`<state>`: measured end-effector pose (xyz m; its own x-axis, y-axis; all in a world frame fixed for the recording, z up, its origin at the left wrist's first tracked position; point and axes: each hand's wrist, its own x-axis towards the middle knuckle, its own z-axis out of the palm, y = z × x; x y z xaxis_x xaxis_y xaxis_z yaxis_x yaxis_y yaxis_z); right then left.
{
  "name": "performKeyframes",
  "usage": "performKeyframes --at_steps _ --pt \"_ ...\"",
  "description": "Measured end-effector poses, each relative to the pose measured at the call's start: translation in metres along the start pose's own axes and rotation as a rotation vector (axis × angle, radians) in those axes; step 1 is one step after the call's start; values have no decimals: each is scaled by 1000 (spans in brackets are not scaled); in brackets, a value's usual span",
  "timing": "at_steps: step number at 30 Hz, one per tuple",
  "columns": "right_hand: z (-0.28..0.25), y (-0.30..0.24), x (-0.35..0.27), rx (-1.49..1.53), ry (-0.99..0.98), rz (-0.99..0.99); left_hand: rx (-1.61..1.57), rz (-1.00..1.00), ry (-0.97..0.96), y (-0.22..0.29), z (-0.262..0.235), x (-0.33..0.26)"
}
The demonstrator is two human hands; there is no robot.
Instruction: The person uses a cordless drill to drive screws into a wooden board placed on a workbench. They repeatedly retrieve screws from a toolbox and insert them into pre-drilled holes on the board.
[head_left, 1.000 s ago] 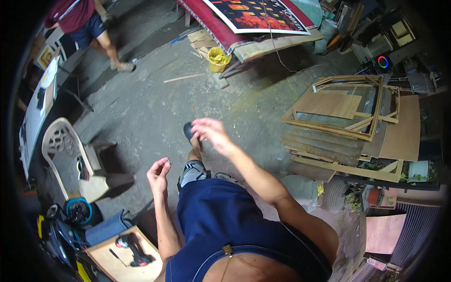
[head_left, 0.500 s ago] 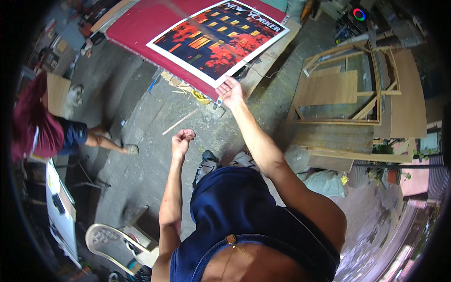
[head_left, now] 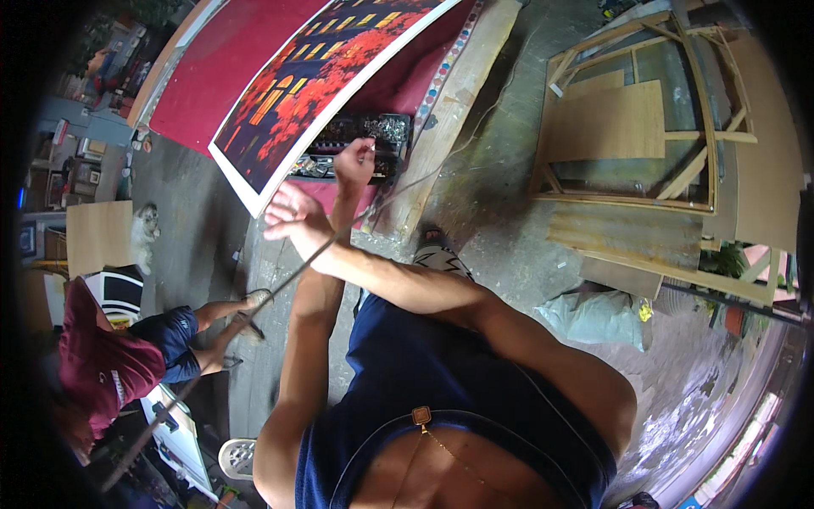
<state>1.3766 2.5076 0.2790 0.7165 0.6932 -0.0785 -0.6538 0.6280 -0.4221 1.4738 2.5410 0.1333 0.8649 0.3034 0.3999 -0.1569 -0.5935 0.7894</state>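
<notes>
A white-bordered poster [head_left: 297, 93], dark with red trees and lit windows, has its near edge bowed up over the red tabletop [head_left: 199, 93]. My right hand [head_left: 297, 219] reaches across to the left, fingers spread, fingertips against the poster's near corner. Behind it, my left hand [head_left: 354, 161] is closed in a pinch above a black compartment tray [head_left: 392, 127] of small metal hardware. A small pale bit shows at its fingertips, too small to name. The poster covers part of the tray.
A blurred dark cord [head_left: 314, 254] runs diagonally in front of my forearms. Wooden frames and panels [head_left: 606, 119] lie at right, near a pale sack [head_left: 598, 321]. A person in a maroon shirt [head_left: 110, 360] is at left; a small grey-white dog [head_left: 146, 229] is beyond.
My right hand has moved left with the poster's near corner, uncovering the tray. My left hand has moved forward over the tray. The person at left appears nearer, and the view has shifted.
</notes>
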Motion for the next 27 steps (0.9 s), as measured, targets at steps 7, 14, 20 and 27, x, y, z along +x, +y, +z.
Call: performKeyframes --at_steps 7,14,20,27 --pt "-4 -15 0 40 -58 173 780 -9 -151 -18 45 40" --pt "-2 -29 4 44 32 276 958 -110 -201 -21 71 50" --pt "-9 -34 6 34 90 296 703 -116 -85 -17 76 59" --pt "-21 -8 15 9 52 190 42 -186 229 4 57 49"
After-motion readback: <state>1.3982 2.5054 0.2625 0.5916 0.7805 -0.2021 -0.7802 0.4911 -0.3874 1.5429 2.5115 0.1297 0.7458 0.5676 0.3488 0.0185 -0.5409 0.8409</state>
